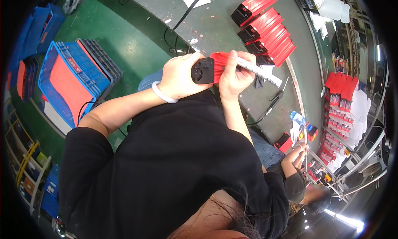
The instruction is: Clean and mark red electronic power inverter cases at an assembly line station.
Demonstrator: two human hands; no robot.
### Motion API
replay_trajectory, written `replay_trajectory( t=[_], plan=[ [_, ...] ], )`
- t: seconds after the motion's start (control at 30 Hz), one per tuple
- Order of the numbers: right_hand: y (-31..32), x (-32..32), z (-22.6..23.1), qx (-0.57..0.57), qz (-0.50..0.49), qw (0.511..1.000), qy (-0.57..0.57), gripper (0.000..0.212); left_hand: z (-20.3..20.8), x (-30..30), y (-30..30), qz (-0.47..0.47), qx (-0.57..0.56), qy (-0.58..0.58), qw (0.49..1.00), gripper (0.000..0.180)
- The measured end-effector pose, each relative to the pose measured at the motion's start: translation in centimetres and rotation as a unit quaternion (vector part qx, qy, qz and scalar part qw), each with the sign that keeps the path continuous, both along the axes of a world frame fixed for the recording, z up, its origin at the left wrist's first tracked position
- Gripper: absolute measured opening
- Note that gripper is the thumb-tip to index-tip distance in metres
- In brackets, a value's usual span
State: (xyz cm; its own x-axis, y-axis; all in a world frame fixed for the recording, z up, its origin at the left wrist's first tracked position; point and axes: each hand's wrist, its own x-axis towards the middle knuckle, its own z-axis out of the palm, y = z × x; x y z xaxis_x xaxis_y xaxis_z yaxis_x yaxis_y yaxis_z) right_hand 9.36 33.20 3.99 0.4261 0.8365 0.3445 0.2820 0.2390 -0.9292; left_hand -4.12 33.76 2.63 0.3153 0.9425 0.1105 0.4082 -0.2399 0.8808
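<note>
We found the red-and-black unit by the near edge of the desk, the left hand's grip clasping it, seemingly for steadiness; the right hand pinched a white strip.

Way through: bench at upper centre, between black cable and red housings
Blocked, frame centre: held red-and-black unit
Blocked, right of centre: thin black tool

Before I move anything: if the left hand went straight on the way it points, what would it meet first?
Beyond the red-and-black device it holds, the left hand would likely meet the right hand first, though depth is hard to judge from this one view.
</note>
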Motion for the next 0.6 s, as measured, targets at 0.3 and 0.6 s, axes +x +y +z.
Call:
replay_trajectory(
  t=[0.3,0.6],
  plan=[
    [-0.37,0.06,-0.38,0.009,-0.010,1.000,0.011,0.009,-0.41,0.00,-0.29,0.004,-0.004,0.010,1.000,0.050],
    [-0.32,0.41,-0.91,-0.026,-0.042,0.997,0.055,0.011,-0.47,0.00,-0.28,0.004,0.008,0.011,1.000,0.048]
  ],
)
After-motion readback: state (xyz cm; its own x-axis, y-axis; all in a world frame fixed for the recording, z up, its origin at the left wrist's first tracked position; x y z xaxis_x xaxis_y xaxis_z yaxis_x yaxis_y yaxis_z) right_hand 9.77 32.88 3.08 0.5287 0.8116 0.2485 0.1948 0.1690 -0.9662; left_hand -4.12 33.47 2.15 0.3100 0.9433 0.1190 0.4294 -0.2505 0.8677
